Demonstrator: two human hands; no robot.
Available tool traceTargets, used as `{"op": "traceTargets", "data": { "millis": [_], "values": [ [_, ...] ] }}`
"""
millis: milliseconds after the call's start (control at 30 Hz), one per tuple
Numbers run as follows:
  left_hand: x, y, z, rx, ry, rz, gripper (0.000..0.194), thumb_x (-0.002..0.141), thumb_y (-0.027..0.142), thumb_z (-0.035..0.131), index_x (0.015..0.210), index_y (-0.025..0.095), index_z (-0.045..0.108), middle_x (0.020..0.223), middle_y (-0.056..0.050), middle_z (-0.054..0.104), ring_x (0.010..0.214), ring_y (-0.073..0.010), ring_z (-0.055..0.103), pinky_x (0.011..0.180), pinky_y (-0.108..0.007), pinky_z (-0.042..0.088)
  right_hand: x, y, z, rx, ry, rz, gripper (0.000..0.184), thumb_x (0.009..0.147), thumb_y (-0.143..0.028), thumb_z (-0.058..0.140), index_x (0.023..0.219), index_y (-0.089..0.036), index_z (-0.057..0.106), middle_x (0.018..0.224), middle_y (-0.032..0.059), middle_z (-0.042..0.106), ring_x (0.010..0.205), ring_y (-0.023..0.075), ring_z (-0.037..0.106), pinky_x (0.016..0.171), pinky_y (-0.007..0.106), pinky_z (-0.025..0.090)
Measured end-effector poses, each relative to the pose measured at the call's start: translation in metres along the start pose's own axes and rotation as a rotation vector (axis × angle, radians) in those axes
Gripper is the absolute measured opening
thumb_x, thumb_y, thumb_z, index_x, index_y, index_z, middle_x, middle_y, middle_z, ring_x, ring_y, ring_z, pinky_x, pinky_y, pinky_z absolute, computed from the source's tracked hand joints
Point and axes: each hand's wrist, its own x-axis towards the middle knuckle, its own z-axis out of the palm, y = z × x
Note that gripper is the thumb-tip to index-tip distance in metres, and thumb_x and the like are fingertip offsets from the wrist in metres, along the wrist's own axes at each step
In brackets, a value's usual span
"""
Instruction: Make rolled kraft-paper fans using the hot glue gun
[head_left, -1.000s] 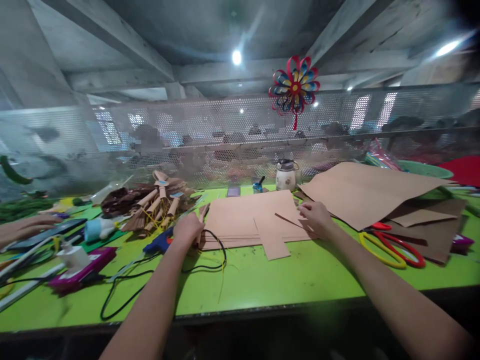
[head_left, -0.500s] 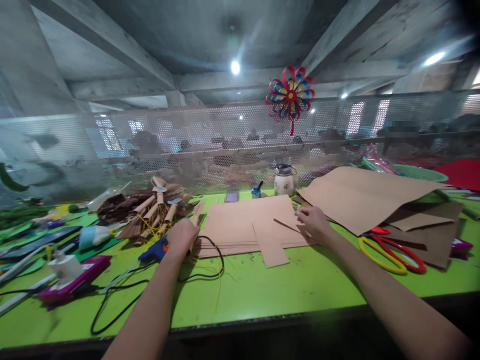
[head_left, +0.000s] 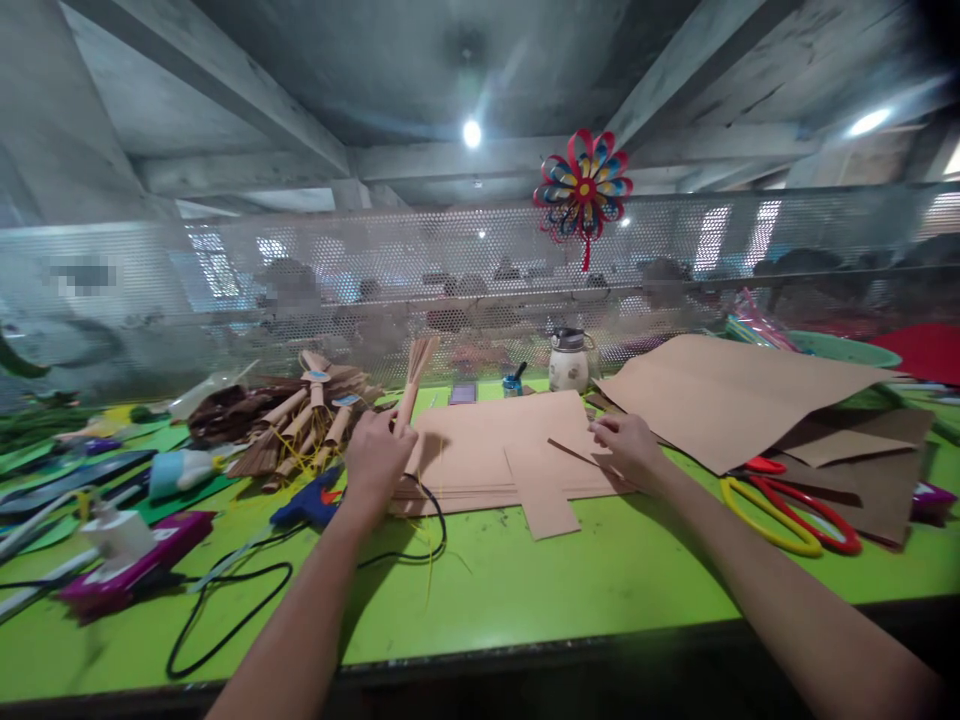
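Note:
My left hand point(head_left: 379, 455) is wrapped round a rolled brown paper bundle point(head_left: 415, 385), its upper end cut into a fringe that fans out. Brown paper sheets point(head_left: 480, 430) lie stacked in front of me, with a small paper piece point(head_left: 544, 495) across their near edge. Over the right part of the stack, my right hand point(head_left: 624, 448) is closed, thumb and fingertips pinched together; what they hold, if anything, is too small to make out. A narrow dark strip point(head_left: 574, 450) runs on the stack toward that hand. Beside my left wrist lies a blue glue gun point(head_left: 306, 505).
Fringed paper rolls point(head_left: 300, 425) with yellow string pile up at left, near a purple power strip point(head_left: 139, 570) and a looped black cable point(head_left: 225, 640). Right are scissors point(head_left: 795, 520) and a large brown sheet point(head_left: 735, 390). A jug point(head_left: 568, 362) stands behind the stack.
My left hand has moved a little to the right and up, and the fringed paper bundle now stands more upright and shows higher. The right hand has stayed in place.

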Motion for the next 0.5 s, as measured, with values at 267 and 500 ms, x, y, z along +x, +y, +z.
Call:
{"op": "traceTargets", "data": {
  "millis": [267,500],
  "values": [
    [-0.016,0.026,-0.007,-0.502,0.257,0.230,0.025,0.077,0.024,0.056,0.100,0.018,0.057,0.092,-0.006,0.058,0.076,-0.0180,0.059,0.066,-0.029,0.050,-0.006,-0.014,0.013,0.142,-0.064,-0.016,0.036,0.079,-0.045,0.057,0.077,-0.013,0.072,0.073,0.0098,0.069,0.070,0.0225,0.062,0.063,0.033,0.048],
    [-0.026,0.040,-0.018,-0.899,0.045,0.176,0.029,0.081,0.026,0.059,0.109,0.020,0.054,0.097,-0.007,0.072,0.087,-0.0201,0.067,0.074,-0.028,0.050,-0.017,-0.073,0.010,0.459,-0.308,-0.148,0.047,0.084,-0.049,0.060,0.120,-0.019,0.063,0.119,0.0137,0.064,0.104,0.0251,0.061,0.085,0.040,0.051]
  ]
}}
